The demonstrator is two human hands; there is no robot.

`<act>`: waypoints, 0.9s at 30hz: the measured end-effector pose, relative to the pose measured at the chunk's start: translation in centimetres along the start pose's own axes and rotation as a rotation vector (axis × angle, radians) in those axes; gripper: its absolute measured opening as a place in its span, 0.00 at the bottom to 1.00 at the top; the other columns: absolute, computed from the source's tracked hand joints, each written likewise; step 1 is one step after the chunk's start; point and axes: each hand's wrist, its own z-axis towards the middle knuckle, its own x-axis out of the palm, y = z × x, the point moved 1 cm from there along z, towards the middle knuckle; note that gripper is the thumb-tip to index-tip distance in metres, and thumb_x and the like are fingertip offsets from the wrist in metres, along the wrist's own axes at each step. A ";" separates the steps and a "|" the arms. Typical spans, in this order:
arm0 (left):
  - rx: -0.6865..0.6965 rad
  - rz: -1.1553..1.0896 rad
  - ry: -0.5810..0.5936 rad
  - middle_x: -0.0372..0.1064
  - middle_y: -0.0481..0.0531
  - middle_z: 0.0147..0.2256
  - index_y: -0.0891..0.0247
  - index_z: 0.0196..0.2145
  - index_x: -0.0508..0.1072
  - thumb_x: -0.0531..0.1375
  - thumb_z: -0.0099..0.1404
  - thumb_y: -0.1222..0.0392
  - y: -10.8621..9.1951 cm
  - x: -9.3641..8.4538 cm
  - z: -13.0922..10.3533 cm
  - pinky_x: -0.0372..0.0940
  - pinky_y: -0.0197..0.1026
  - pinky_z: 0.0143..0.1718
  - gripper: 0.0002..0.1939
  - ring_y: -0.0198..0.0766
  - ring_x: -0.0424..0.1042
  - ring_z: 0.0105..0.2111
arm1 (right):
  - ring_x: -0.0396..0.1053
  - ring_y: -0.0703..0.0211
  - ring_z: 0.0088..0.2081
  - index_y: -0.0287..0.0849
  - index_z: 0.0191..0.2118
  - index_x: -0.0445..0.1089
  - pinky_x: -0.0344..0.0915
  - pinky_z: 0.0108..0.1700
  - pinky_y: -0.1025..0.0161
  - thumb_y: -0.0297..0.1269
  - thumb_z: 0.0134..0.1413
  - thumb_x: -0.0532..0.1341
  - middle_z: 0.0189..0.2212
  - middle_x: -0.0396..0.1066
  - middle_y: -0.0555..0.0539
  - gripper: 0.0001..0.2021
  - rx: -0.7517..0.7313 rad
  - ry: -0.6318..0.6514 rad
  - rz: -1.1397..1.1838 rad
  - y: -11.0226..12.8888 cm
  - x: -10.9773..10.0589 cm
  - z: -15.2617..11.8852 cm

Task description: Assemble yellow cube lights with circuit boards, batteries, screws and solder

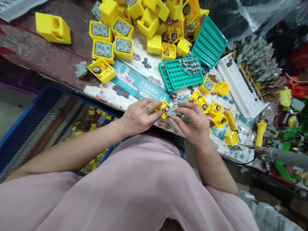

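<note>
At the table's near edge, my left hand (pixel 139 117) is closed on a small yellow plastic housing (pixel 165 109) with a round metal part inside. Close beside it, my right hand (pixel 193 121) pinches a grey-green plate with small studs (pixel 172 111). The plate and housing are side by side; whether they touch I cannot tell. Just beyond my fingers lie another grey plate (pixel 183 98) and a small round metal part (pixel 173 96). Several open yellow housings (pixel 201 101) sit past my right hand.
A teal tray (pixel 168 84) holds small round metal pieces, with a second teal tray (pixel 209 41) behind it. Yellow housings (pixel 148 24) are piled at the back. A white foam block (pixel 240 86), wired grey parts (pixel 261 61) and a soldering iron (pixel 284 155) lie right. A blue crate (pixel 31 117) stands below left.
</note>
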 end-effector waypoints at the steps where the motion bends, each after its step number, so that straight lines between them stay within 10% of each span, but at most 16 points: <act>1: 0.010 -0.005 -0.003 0.75 0.59 0.42 0.67 0.40 0.75 0.61 0.66 0.64 0.0 0.1 -0.1 0.76 0.43 0.40 0.06 0.43 0.76 0.40 | 0.75 0.58 0.44 0.43 0.41 0.72 0.74 0.44 0.62 0.37 0.57 0.66 0.41 0.75 0.43 0.08 0.011 0.006 -0.012 0.0 -0.1 0.0; 7: -0.013 -0.039 -0.021 0.75 0.61 0.42 0.69 0.41 0.75 0.60 0.67 0.62 0.0 0.2 -0.3 0.75 0.42 0.38 0.08 0.43 0.77 0.40 | 0.75 0.61 0.37 0.45 0.44 0.76 0.71 0.29 0.67 0.40 0.58 0.65 0.38 0.73 0.44 0.10 0.220 0.129 -0.017 0.6 -1.1 0.0; 17: -0.164 -0.013 0.044 0.74 0.64 0.46 0.68 0.39 0.76 0.60 0.65 0.53 -1.5 0.3 0.0 0.72 0.49 0.38 0.14 0.48 0.74 0.39 | 0.75 0.62 0.28 0.44 0.57 0.68 0.74 0.32 0.65 0.50 0.58 0.64 0.33 0.78 0.48 0.24 0.532 0.164 0.098 1.1 -0.1 -1.4; 24: -0.177 -0.036 0.003 0.74 0.66 0.45 0.69 0.36 0.76 0.61 0.65 0.58 -1.7 0.7 0.0 0.73 0.48 0.38 0.10 0.48 0.75 0.38 | 0.71 0.51 0.50 0.48 0.55 0.71 0.70 0.49 0.55 0.44 0.61 0.62 0.54 0.70 0.40 0.18 0.271 0.166 -0.281 1.2 -0.9 -0.7; 27: -0.130 -0.076 -0.020 0.74 0.66 0.46 0.69 0.37 0.75 0.61 0.64 0.59 -1.3 0.8 -0.2 0.74 0.47 0.41 0.10 0.47 0.75 0.41 | 0.68 0.55 0.44 0.50 0.48 0.74 0.67 0.46 0.57 0.42 0.63 0.60 0.44 0.73 0.44 0.11 0.081 0.163 -0.375 1.5 -0.9 0.2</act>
